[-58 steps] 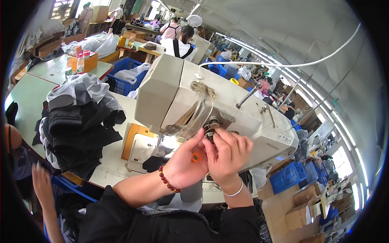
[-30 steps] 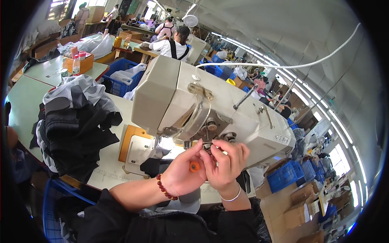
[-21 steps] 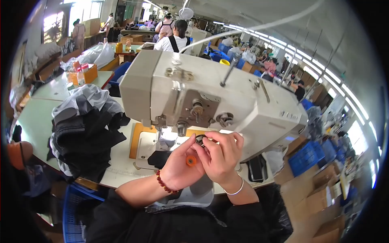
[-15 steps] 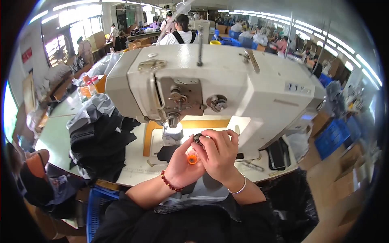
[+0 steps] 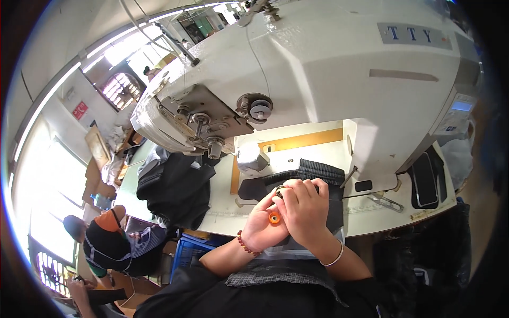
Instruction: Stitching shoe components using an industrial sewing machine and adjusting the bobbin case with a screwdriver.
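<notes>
In front of the sewing machine (image 5: 328,69), my two hands meet over the near edge of its table. My left hand (image 5: 260,228) is turned palm up, with a small orange bobbin (image 5: 274,218) resting in it. Its fingertips curl against a small, dark, round metal bobbin case (image 5: 279,192). Above the palm, my right hand (image 5: 307,209) pinches the same case, its fingers bent and hiding most of it. A red bead bracelet circles my left wrist and a silver bangle my right. Black ribbed fabric (image 5: 321,172) lies just beyond my hands.
Dark garments (image 5: 177,185) are heaped left of the machine head. A black phone (image 5: 424,183) and a metal hand tool (image 5: 387,202) lie on the table at right. Below the table's left edge stands a blue crate (image 5: 185,254). Another person (image 5: 111,238) is at far left.
The view has tilted and come closer to the machine, so the hands appear farther right. Both hands keep hold of the bobbin case, and the orange bobbin stays in the left palm.
</notes>
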